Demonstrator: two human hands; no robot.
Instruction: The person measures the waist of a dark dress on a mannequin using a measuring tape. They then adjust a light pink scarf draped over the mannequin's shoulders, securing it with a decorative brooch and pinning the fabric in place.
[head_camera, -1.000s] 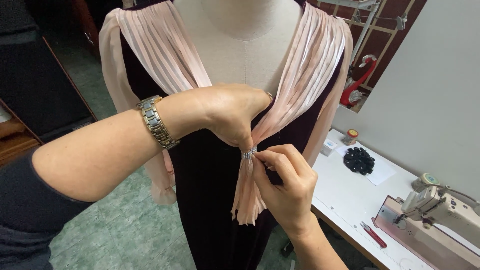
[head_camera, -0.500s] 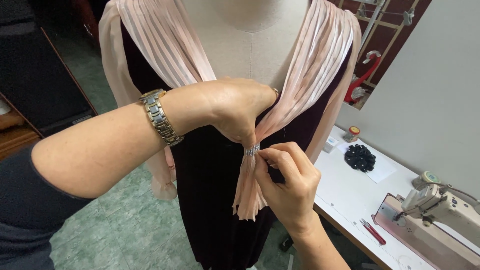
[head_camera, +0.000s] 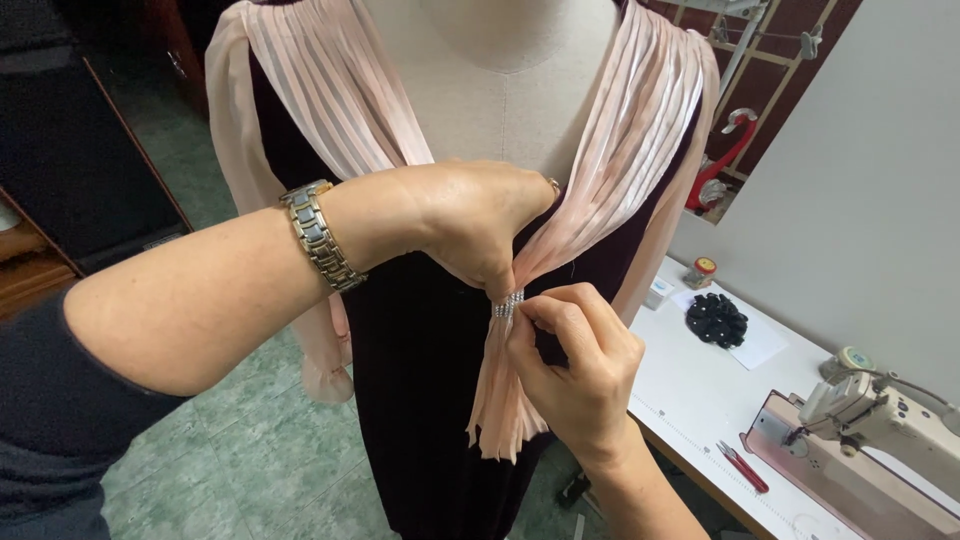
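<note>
The pleated pink drape is seen hung over both shoulders of a dress form wearing a dark velvet dress. The two pleated bands are gathered to a single bunch at centre front, where a small beaded band is wrapped around them; loose tails hang toward 6 o'clock.

The left hand is placed over the gather from 9 o'clock, fingers curled and pressed together around the bunched fabric just above the band. The right hand is brought up from 5 o'clock; its thumb and forefinger are pinched on the band's right edge, the remaining fingers folded in. Whether a pin or needle is held there cannot be told; the fingertips hide it.

Handling judgement: the drape is taken as light, soft and slippery, its pleats easily disturbed; hold is best taken at the gather, close above the band. The band is judged small and possibly fragile, to be gripped by its edges.

At 3 to 4 o'clock a white table is noted, bearing a sewing machine, red snips and a black beaded piece.
</note>
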